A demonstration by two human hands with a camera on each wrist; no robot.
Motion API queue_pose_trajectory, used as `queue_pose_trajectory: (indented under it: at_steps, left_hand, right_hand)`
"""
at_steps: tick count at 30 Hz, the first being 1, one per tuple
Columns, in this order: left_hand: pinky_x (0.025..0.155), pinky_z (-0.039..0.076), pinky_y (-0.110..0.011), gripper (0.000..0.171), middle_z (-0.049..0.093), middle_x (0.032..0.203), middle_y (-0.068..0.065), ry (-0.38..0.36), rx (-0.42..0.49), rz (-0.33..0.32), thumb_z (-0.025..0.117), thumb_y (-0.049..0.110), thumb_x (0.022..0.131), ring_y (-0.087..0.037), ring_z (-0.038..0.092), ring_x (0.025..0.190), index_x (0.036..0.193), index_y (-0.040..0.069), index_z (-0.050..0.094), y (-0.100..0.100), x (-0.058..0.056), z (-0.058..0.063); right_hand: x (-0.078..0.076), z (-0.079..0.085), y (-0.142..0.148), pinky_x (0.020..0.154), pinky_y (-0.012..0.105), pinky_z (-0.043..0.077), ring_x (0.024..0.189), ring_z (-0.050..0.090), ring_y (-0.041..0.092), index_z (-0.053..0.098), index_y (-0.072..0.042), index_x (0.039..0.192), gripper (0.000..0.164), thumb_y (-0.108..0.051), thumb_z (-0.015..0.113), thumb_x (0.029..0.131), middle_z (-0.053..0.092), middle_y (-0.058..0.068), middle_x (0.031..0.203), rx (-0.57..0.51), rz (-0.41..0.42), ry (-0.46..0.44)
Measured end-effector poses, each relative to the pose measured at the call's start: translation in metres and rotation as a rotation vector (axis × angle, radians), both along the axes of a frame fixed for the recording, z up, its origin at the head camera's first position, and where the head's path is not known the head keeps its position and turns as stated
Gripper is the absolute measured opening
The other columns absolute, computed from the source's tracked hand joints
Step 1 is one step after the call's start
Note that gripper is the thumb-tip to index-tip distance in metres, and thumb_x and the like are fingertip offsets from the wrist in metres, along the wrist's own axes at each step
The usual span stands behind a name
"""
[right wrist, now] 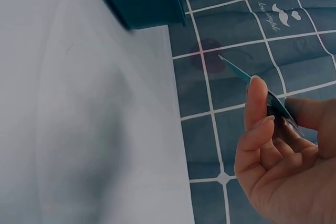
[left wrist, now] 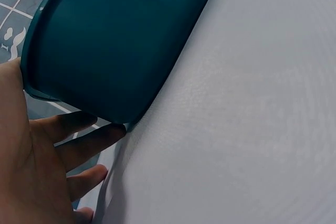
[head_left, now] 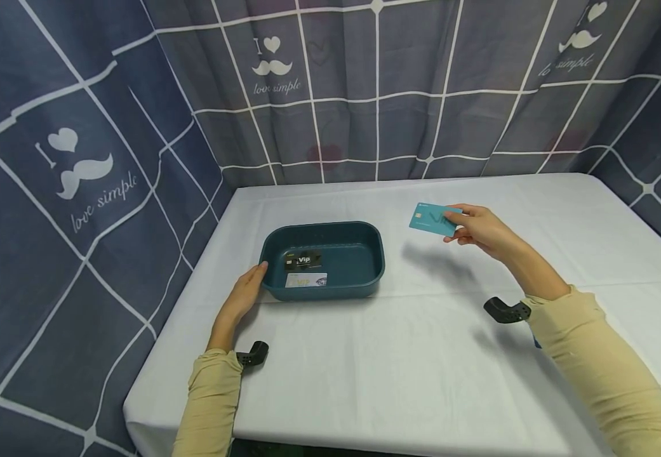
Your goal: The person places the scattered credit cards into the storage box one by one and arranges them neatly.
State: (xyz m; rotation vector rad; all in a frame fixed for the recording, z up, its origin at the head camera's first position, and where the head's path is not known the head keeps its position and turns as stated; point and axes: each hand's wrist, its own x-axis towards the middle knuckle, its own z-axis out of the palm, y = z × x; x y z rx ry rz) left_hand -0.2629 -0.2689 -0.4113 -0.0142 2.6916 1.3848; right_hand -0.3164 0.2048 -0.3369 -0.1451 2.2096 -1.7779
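Loading, I judge: right hand (head_left: 480,230) pinches turquoise rectangular plastic card (head_left: 428,219), centre-right; left hand (head_left: 243,293) grips dark-teal oblong plastic tub (head_left: 353,259). Needs leftward carry.

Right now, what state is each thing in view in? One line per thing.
Cloth: spread, lightly creased.
Tray: upright on the cloth, two cards inside.
Black card: in the tray, lettering up.
White card: in the tray, printed side up.
Blue card: held above the cloth, outside the tray.
Left hand: holding the tray's left end.
Right hand: pinching the blue card.
Curtain: hanging.
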Motion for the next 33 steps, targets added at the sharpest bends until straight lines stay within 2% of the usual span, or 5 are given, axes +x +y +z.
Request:
queue_pose_trajectory:
  at_steps: [12,19,33]
  left_hand:
    - [0.113,0.013,-0.051,0.077,0.025,0.152,-0.022,0.004,-0.010,-0.001,0.023,0.056,0.101,-0.037,0.016,0.141,0.148,-0.004,0.024,0.000,0.001,0.000]
    - [0.113,0.013,-0.050,0.077,0.024,0.152,-0.023,0.008,-0.010,-0.001,0.024,0.056,0.101,-0.036,0.016,0.141,0.148,-0.004,0.024,-0.001,0.001,-0.003]
    - [0.113,0.014,-0.051,0.077,0.026,0.151,-0.023,0.012,-0.010,-0.001,0.024,0.056,0.101,-0.037,0.018,0.140,0.148,-0.004,0.025,0.000,0.000,0.000]
  right_hand:
    - [-0.002,0.000,-0.010,0.059,0.017,0.046,0.069,0.065,0.008,0.027,0.008,0.144,0.057,-0.026,0.047,0.102,0.065,-0.003,0.078,-0.028,0.015,-0.011]
    - [-0.001,-0.002,-0.015,0.059,0.017,0.048,0.070,0.067,0.010,0.034,0.010,0.138,0.059,-0.029,0.054,0.099,0.067,-0.001,0.080,-0.080,0.055,0.034]
    - [-0.002,0.007,-0.028,0.060,0.017,0.047,0.069,0.066,0.010,0.035,0.009,0.139,0.051,-0.023,0.048,0.102,0.064,-0.001,0.081,-0.053,0.054,-0.002]
